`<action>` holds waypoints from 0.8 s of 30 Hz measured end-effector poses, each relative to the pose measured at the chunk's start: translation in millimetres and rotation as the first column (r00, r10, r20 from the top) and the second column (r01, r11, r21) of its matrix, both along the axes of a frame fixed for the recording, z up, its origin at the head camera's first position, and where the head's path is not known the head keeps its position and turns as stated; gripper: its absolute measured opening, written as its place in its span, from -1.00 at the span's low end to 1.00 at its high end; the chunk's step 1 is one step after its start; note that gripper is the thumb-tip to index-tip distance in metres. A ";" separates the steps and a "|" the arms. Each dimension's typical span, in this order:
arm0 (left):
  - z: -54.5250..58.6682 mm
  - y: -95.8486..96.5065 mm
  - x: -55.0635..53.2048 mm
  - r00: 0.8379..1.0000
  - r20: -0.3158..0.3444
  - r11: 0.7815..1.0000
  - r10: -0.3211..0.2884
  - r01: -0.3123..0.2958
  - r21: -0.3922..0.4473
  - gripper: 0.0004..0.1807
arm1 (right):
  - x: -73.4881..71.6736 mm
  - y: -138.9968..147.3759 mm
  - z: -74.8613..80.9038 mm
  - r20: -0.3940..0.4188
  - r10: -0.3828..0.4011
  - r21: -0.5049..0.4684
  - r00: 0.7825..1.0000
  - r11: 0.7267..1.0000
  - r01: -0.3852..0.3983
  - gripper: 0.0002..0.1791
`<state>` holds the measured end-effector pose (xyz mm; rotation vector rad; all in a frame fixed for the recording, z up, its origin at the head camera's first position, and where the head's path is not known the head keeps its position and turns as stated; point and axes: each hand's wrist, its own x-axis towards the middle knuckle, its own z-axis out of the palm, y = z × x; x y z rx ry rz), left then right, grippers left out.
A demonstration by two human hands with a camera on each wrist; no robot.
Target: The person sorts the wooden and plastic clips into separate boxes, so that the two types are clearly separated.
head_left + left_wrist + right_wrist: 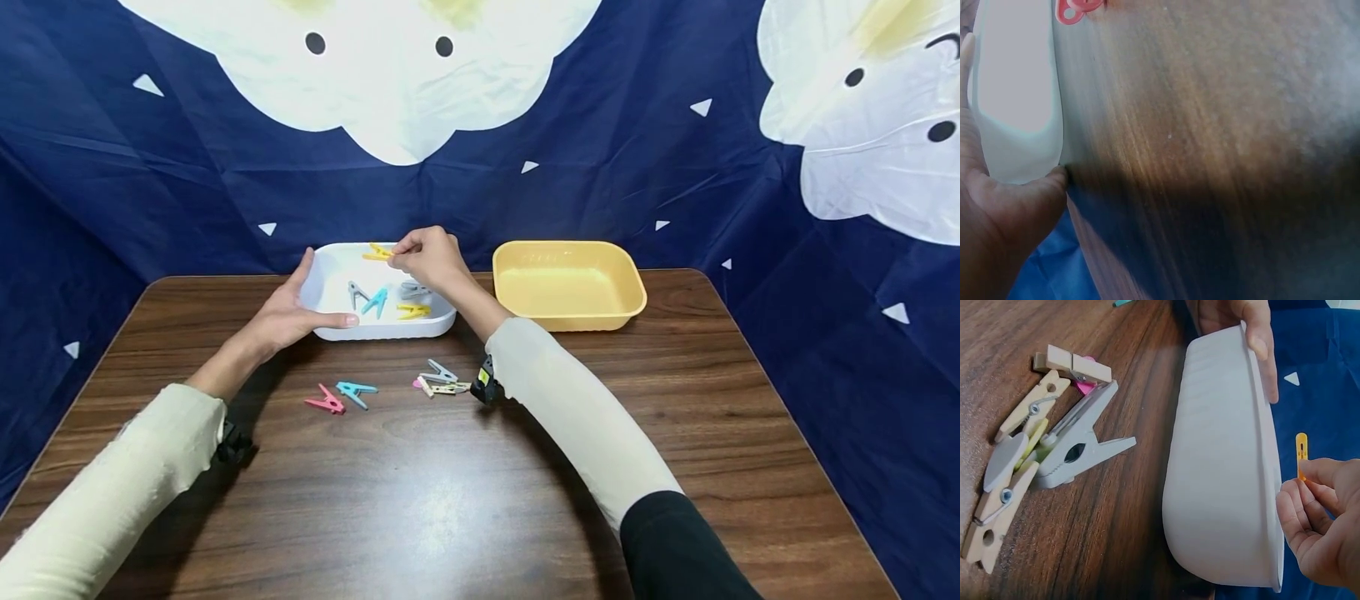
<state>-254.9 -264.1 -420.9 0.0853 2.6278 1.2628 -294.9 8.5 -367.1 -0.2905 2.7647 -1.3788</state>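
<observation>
My right hand [431, 257] pinches a yellow clothespin [377, 251] above the back of the white plastic basin [375, 332]. In the right wrist view this clothespin [1302, 453] sticks up from between the thumb and fingertips. My left hand [288, 312] holds the basin's left end, the thumb along the front rim and the fingers at the far left side. Inside the basin lie a grey clothespin [356, 292], a blue clothespin [375, 302], another yellow clothespin [413, 311] and more grey by the back right, partly hidden by the right arm.
A yellow plastic basin [570, 322] stands to the right of the white one. On the table in front lie a red clothespin [327, 401], a blue clothespin [356, 392] and a small pile with a grey clothespin [1072, 450] and wooden clothespins [1035, 403]. Behind hangs a dark blue cloth [480, 200].
</observation>
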 end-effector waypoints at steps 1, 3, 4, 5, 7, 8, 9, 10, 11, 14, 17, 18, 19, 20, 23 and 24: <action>0.2 0.2 0.2 1.000 0.002 1.000 0.001 -0.001 0.002 0.70 | -1.0 -1.0 0.1 0.005 -0.010 0.006 1.000 1.000 0.010 -0.89; 0.7 0.9 0.5 1.000 0.002 1.000 0.000 0.000 0.007 0.70 | -2.7 -2.6 -0.1 0.013 -0.024 0.014 1.000 1.000 0.024 -0.90; 1.0 1.1 0.8 1.000 0.002 1.000 0.000 0.000 0.007 0.70 | -3.5 -3.4 -0.4 0.016 -0.027 0.016 1.000 1.000 0.027 -0.90; 1.2 1.2 1.0 1.000 0.003 1.000 0.002 -0.002 0.010 0.70 | -4.4 -4.2 -0.7 0.020 -0.028 0.015 0.999 1.000 0.028 -0.90; 1.4 1.3 1.6 1.000 -0.001 1.000 0.002 -0.002 0.013 0.70 | -5.7 -5.6 -1.6 0.028 -0.028 0.012 0.999 1.000 0.028 -0.89; 1.4 1.4 1.8 1.000 -0.003 1.000 0.001 -0.001 0.013 0.70 | -6.0 -6.1 -2.1 0.032 -0.026 0.010 0.999 1.000 0.026 -0.88; 1.4 1.5 1.9 1.000 -0.005 1.000 0.000 0.000 0.013 0.70 | -6.2 -6.6 -2.6 0.036 -0.025 0.010 0.999 1.000 0.024 -0.88; 1.4 1.4 2.0 1.000 -0.004 1.000 0.000 0.000 0.014 0.70 | -6.1 -7.0 -3.1 0.038 -0.021 0.014 0.999 1.000 0.021 -0.87; 1.4 1.5 2.0 1.000 -0.004 1.000 0.000 0.000 0.013 0.69 | -5.8 -7.2 -3.4 0.041 -0.018 0.017 0.999 1.000 0.018 -0.87; 1.5 1.3 2.2 1.000 -0.002 1.000 -0.002 0.002 0.006 0.70 | -3.6 -6.8 -3.7 0.041 -0.004 0.026 0.999 1.000 0.002 -0.87; 2.0 0.9 2.4 1.000 0.004 1.000 -0.002 0.002 0.003 0.70 | 0.1 -5.3 -3.0 0.037 0.024 0.029 0.999 0.999 -0.025 -0.88; 1.8 0.8 2.4 1.000 0.003 1.000 -0.004 0.004 0.004 0.70 | 2.0 -4.4 -2.4 0.036 0.037 0.025 0.999 0.999 -0.038 -0.88; 2.0 0.7 2.5 1.000 0.003 1.000 -0.006 0.006 0.005 0.70 | 4.2 -3.5 -1.4 0.034 0.051 0.022 0.998 0.998 -0.052 -0.88; 2.1 0.6 2.5 1.000 0.005 1.000 -0.007 0.007 0.007 0.70 | 6.7 -2.4 -0.5 0.030 0.065 0.016 0.997 0.998 -0.066 -0.88; 1.9 0.3 1.3 1.000 0.012 1.000 -0.009 0.009 0.006 0.70 | 14.9 1.8 2.4 0.019 0.100 0.007 0.995 0.995 -0.100 -0.87; 1.8 0.2 0.9 1.000 0.013 1.000 -0.010 0.010 0.004 0.70 | 17.5 3.2 2.9 0.012 0.110 0.003 0.994 0.994 -0.110 -0.87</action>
